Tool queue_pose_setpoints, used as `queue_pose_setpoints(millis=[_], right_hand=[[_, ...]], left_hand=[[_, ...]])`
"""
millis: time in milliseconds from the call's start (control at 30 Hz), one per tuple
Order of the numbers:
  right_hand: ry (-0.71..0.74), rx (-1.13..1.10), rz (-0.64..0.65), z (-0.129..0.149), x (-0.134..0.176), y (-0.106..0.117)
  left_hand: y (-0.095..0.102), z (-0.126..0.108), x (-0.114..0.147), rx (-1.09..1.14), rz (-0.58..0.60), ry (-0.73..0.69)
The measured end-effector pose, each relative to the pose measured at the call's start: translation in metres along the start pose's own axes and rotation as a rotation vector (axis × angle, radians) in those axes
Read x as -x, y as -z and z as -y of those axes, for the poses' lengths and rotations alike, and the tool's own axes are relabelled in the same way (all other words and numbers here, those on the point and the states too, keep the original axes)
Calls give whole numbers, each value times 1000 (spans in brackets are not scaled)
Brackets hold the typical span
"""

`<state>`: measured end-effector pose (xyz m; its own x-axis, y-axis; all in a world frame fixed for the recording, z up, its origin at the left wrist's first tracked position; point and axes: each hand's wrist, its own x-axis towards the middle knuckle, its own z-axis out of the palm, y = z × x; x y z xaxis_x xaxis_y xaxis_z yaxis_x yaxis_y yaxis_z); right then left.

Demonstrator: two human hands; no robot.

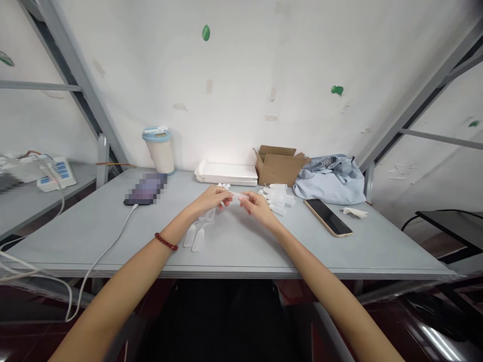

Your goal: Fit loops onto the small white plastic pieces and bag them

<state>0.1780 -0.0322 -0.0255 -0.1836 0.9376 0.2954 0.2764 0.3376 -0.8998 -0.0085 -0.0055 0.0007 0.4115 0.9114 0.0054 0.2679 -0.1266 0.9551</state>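
Note:
My left hand (215, 197) and my right hand (257, 206) meet over the middle of the table. Both have their fingers closed on a small clear plastic piece (239, 194), one at each end of it. Its exact kind is too small to make out. Just beyond my right hand lies a pile of white translucent plastic pieces (279, 200). Several similar flat tags with thin cords (198, 240) rest near my left wrist, partly overlapping. Some white bits (224, 186) show behind my left fingers.
At the back stand white stacked trays (226, 173), an open cardboard box (281, 168) and a bundled light-blue cloth (332, 183). A phone (328, 217) and crumpled tissue (354, 213) lie right. Left are a lidded cup (160, 153) and a charging phone (145, 190) with its white cable (113, 241).

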Motion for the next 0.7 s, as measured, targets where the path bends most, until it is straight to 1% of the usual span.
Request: queue_pose_setpoints(millis=[67, 133, 267, 400, 533, 700], right_hand=[[102, 119, -57, -1, 0, -1], [168, 175, -68, -3, 0, -2], [198, 166, -53, -2, 1, 0], [139, 124, 6, 1, 3, 3], [64, 79, 38, 2, 3, 5], [1, 15, 54, -3, 0, 5]], left_hand=[[0, -1, 1, 25, 9, 47], [0, -3, 2, 53, 40, 76], [0, -5, 5, 114, 94, 62], [1, -6, 7, 95, 129, 10], [4, -7, 9, -22, 195, -84], [4, -5, 9, -218, 175, -207]])
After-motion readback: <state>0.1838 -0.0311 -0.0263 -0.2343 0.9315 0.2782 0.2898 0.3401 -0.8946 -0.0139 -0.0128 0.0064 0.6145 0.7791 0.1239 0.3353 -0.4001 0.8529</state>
